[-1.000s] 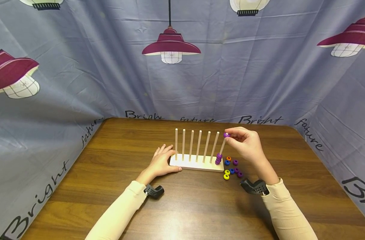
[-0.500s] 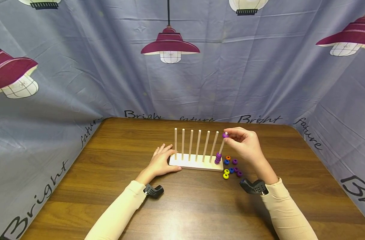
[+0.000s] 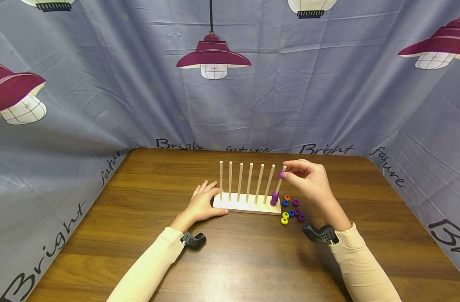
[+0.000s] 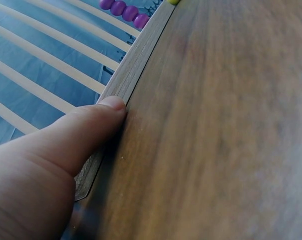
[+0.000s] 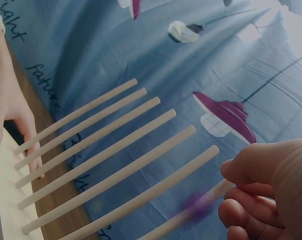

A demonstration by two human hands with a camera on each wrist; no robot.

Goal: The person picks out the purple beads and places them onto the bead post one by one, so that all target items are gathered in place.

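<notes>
Thumb and fingers of my right hand (image 3: 309, 180) stand loosely bent and parted around the top of the rightmost wooden peg (image 3: 278, 186), whose pale tip shows between them. A purple bead (image 3: 281, 175) is threaded on that peg a little below the tip, close by my thumb; it blurs in the right wrist view, so I can't be sure whether my thumb brushes it, though I don't seem to be pinching it. At the foot of the same peg sit four purple beads (image 3: 274, 199), stacked. Six other pegs (image 3: 249, 180) rise from the wooden base (image 3: 246, 206) in a row to the left. My left hand (image 3: 202, 205) lies at the base's left end — fingers outstretched beside and behind it, thumb pressed to the front edge. Scattered on the brown tabletop (image 3: 252, 260) by the base's right end lie an orange bead (image 3: 287, 198), two blue beads (image 3: 285, 203), two yellow beads (image 3: 284, 221) and three loose purple beads (image 3: 301, 218). Beyond hangs a blue-grey curtain (image 3: 290, 96) — printed with lamps and lettering.
</notes>
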